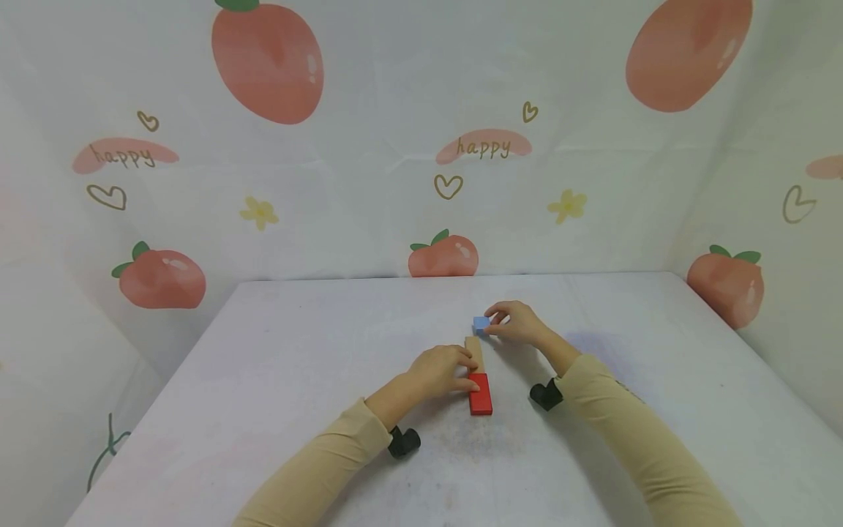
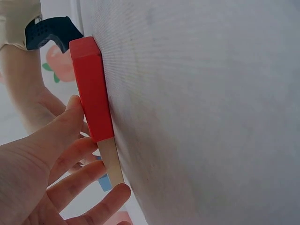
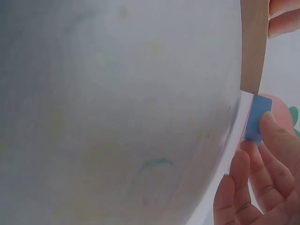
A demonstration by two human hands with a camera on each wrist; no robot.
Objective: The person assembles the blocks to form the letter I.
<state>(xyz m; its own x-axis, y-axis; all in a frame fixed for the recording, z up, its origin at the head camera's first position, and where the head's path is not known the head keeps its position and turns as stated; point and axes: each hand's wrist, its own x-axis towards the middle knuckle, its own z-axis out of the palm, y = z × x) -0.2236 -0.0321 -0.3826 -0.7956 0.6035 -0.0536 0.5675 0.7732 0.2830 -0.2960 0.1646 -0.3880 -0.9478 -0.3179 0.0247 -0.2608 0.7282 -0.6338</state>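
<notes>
A red block (image 1: 481,399) lies on the table, and a plain wooden block (image 1: 473,353) meets its far end in line with it. My left hand (image 1: 437,372) rests beside these two; its thumb touches the red block (image 2: 91,93) and its loosely extended fingers lie by the wooden block (image 2: 109,159). At the far end of the row, my right hand (image 1: 519,323) pinches a small blue block (image 1: 481,323) between thumb and fingers. In the right wrist view the blue block (image 3: 258,118) is close to the wooden block's end (image 3: 253,51); whether they touch I cannot tell.
The white table (image 1: 296,380) ends at a back edge below a cloth (image 1: 369,205) printed with peaches, hearts and flowers. Black wrist-worn devices (image 1: 405,443) show below both forearms, just above the tabletop.
</notes>
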